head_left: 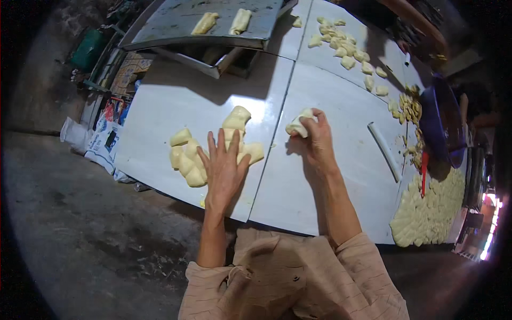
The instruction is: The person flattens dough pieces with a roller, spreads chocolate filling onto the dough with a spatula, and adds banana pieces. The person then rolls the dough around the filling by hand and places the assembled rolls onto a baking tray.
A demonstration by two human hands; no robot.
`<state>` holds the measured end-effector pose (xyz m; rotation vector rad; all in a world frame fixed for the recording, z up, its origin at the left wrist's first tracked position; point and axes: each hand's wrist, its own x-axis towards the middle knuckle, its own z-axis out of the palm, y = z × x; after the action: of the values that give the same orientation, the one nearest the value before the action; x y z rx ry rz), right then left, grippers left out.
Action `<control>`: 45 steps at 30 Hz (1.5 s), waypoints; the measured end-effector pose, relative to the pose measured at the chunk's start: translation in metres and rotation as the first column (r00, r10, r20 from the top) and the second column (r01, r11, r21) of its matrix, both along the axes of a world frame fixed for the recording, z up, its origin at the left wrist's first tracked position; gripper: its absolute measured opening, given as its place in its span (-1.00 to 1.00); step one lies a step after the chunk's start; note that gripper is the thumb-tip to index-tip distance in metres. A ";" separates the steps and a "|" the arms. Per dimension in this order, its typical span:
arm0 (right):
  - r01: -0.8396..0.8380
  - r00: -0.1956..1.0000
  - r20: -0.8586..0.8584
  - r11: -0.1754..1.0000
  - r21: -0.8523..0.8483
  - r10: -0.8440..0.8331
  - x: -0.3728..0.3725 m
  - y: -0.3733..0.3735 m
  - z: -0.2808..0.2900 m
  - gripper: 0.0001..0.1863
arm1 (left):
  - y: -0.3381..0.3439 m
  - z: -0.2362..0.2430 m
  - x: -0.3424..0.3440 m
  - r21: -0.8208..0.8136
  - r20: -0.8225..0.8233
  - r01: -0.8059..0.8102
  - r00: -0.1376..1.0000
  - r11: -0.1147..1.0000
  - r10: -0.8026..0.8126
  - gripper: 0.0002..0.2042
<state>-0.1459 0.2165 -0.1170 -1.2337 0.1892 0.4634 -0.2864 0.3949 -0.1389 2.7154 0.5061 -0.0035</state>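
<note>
My left hand lies with fingers spread over a cluster of pale yellow dough pieces on the left part of the white tabletop. Just across a seam in the table, my right hand is closed around a soft, pale dough piece, with thumb and fingers pinching it; some of it is hidden by the fingers.
A metal tray with two dough rolls stands above. Small dough pieces lie behind. At right are a white rod, a red-handled tool, a purple basin and sheeted dough. Another person's arm shows top right.
</note>
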 end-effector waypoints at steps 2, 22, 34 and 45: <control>0.032 0.996 0.083 0.999 -0.021 -0.030 -0.001 -0.030 0.009 -0.57 | 0.005 -0.001 0.003 -0.026 -0.008 0.005 1.000 1.000 -0.005 -0.33; 0.132 0.446 0.399 0.381 -0.915 0.801 -0.090 -0.180 -0.005 -0.29 | -0.167 -0.014 -0.002 0.001 0.054 0.727 0.686 0.687 -0.726 -0.23; 0.219 0.547 0.450 0.398 -0.891 0.706 -0.094 -0.229 -0.014 -0.50 | -0.146 -0.019 0.000 -0.041 0.014 0.782 0.623 0.622 -0.782 -0.29; 0.550 0.677 0.503 0.086 -0.831 0.537 0.011 -0.326 -0.051 -0.59 | -0.144 -0.011 -0.020 -0.115 0.104 0.690 0.724 0.715 -0.682 -0.31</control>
<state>-0.1349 -0.1099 -0.1683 -2.8135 -0.3287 -0.4651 -0.3062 0.2509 -0.1501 2.5777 -0.5344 -0.1578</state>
